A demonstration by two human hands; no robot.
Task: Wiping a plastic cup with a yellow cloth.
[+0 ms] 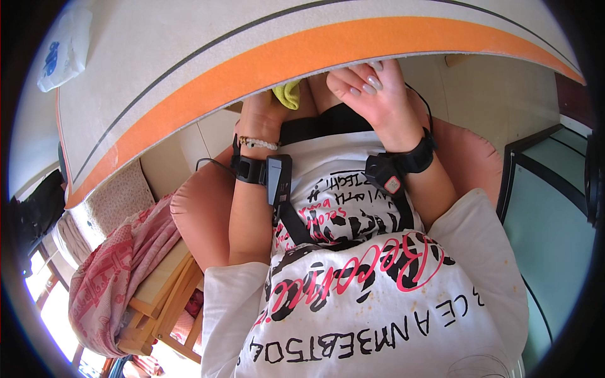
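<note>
My left hand (262, 109) reaches under the edge of an off-white tabletop (239, 72) with an orange border, which hides most of its fingers. A yellow-green cloth (288, 95) bunches out beside its palm and appears to be in its grip. To its right, my right hand (373, 91) is turned palm up with the fingers curled in toward the palm. Several nails show, and I see nothing between those fingers. The tabletop's edge covers the far part of this hand.
A clear plastic bag (66, 50) lies at the tabletop's far left. I sit on a pink cushioned seat (198, 208). Left of me, a red-and-white cloth (120, 271) drapes by a wooden frame (161, 296). A teal-panelled cabinet (551, 208) stands close on the right. Devices with cables are strapped to both wrists.
</note>
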